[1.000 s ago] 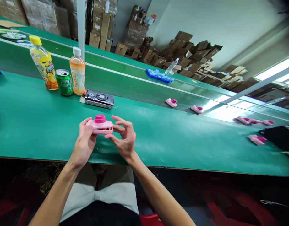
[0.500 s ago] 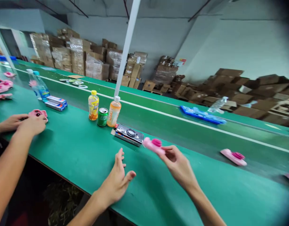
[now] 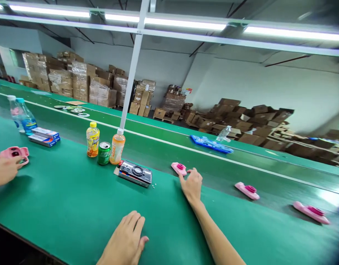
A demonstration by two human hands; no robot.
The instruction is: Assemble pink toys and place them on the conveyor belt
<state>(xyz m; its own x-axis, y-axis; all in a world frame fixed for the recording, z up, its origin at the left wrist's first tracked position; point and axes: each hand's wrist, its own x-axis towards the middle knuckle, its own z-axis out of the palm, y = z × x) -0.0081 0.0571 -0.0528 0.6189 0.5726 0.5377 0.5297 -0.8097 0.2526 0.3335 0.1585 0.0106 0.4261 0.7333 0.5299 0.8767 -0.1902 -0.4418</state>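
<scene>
My right hand (image 3: 192,185) reaches forward to the edge of the darker conveyor belt (image 3: 213,167). Its fingertips touch a pink toy camera shell (image 3: 179,168) that lies on the belt; the fingers are stretched out and hold nothing. Lying flat on the green table (image 3: 61,206) close to me, my left hand (image 3: 126,241) has its fingers together and nothing in it. Two more pink shells (image 3: 247,190) (image 3: 311,212) lie farther right on the belt.
Two drink bottles (image 3: 92,139) (image 3: 117,146), a green can (image 3: 104,153) and a black device on a box (image 3: 134,173) stand ahead. At the left a co-worker's hand (image 3: 3,170) holds a pink toy camera (image 3: 15,152). Blue parts (image 3: 210,144) and stacked cartons (image 3: 83,82) lie beyond.
My right hand carried the pink shell forward and set it on the belt. My left hand let go of it and dropped flat on the table. The view swung upward.
</scene>
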